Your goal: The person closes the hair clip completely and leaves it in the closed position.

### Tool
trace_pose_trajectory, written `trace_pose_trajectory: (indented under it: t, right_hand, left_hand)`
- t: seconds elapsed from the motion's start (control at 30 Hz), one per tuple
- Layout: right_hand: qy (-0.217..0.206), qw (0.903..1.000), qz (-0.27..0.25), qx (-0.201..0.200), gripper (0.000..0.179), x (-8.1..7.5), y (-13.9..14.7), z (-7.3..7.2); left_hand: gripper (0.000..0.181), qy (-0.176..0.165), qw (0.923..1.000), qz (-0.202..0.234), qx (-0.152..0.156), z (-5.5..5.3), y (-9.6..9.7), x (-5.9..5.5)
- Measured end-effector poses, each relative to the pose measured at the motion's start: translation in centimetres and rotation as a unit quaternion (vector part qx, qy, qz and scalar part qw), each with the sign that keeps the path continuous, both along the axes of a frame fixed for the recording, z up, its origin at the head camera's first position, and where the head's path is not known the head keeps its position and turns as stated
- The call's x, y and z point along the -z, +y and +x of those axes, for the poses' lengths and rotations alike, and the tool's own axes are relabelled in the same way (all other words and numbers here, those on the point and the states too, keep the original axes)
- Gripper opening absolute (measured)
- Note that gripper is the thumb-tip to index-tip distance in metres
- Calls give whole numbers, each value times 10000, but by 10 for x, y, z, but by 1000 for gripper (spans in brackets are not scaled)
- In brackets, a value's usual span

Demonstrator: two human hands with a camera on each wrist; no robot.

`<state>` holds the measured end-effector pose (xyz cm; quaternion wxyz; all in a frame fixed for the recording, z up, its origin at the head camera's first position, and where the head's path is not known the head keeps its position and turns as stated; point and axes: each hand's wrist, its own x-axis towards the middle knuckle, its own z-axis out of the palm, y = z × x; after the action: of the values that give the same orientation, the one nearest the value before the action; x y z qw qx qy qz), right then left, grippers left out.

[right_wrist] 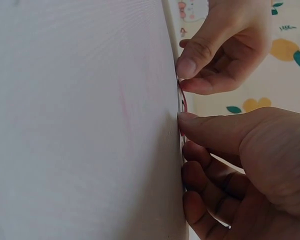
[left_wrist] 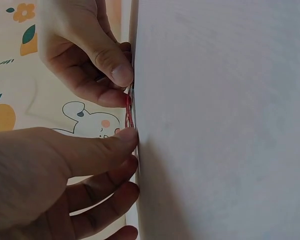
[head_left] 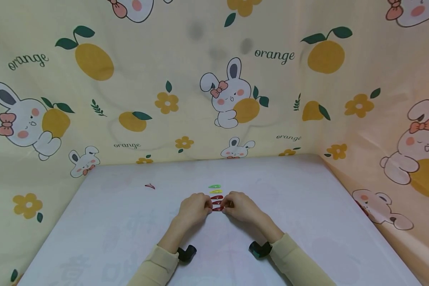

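Note:
Hair clips lie in a column on the white table in the head view. The nearest red hair clip spans the gap between my hands. My left hand pinches its left end and my right hand its right end, thumbs and fingertips low at the tabletop. Just beyond it are a second red clip and a third red clip. Farther back come a yellow clip and a green clip. Between the fingertips, the left wrist view shows red clip edges; the fingers hide the ends.
Off to the left lies another red clip, its two arms spread apart. A patterned cloth with rabbits and oranges hangs behind the white table and along its sides. Black wrist cameras sit at both sleeves.

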<state>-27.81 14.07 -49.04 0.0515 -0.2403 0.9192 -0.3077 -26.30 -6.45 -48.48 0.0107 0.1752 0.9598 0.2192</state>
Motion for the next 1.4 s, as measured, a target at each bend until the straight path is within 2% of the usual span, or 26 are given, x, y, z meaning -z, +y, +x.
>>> trace_pose_trajectory:
  t: [0.3,0.53,0.63,0.8,1.03,1.13,1.3,1.4]
  right_hand:
    - [-120,9998,-124,-68,11,0,2,-1]
    - [-158,9990,-392,-119,11,0,5,-3]
    - [-115,9982,-580,-35,13,-1,5,-3]
    - [-65,9935,-1083,346,23,-3,3,-1]
    - [480,9799,-1741,848,30,-6,-1,0]
    - [501,9730,-2002,1030,31,-9,-3,-1]
    - [548,9636,-2371,1110,31,-12,-10,-3]
    - [629,9575,-2589,1108,32,-13,-16,-4]
  left_hand:
    - [10,-94,9999,53,-17,1,-1,-1]
    - [11,-34,9998,212,6,1,-3,-3]
    - [9,132,9996,231,-48,1,-4,-4]
    - [12,641,9970,355,-266,-2,-6,-5]
    - [15,1238,9873,756,-649,-8,-10,-8]
    - [17,1540,9804,936,-800,-11,-15,-10]
    - [18,2005,9661,1167,-1130,-18,-28,-10]
    - [18,2079,9599,1329,-1332,-22,-38,-11]
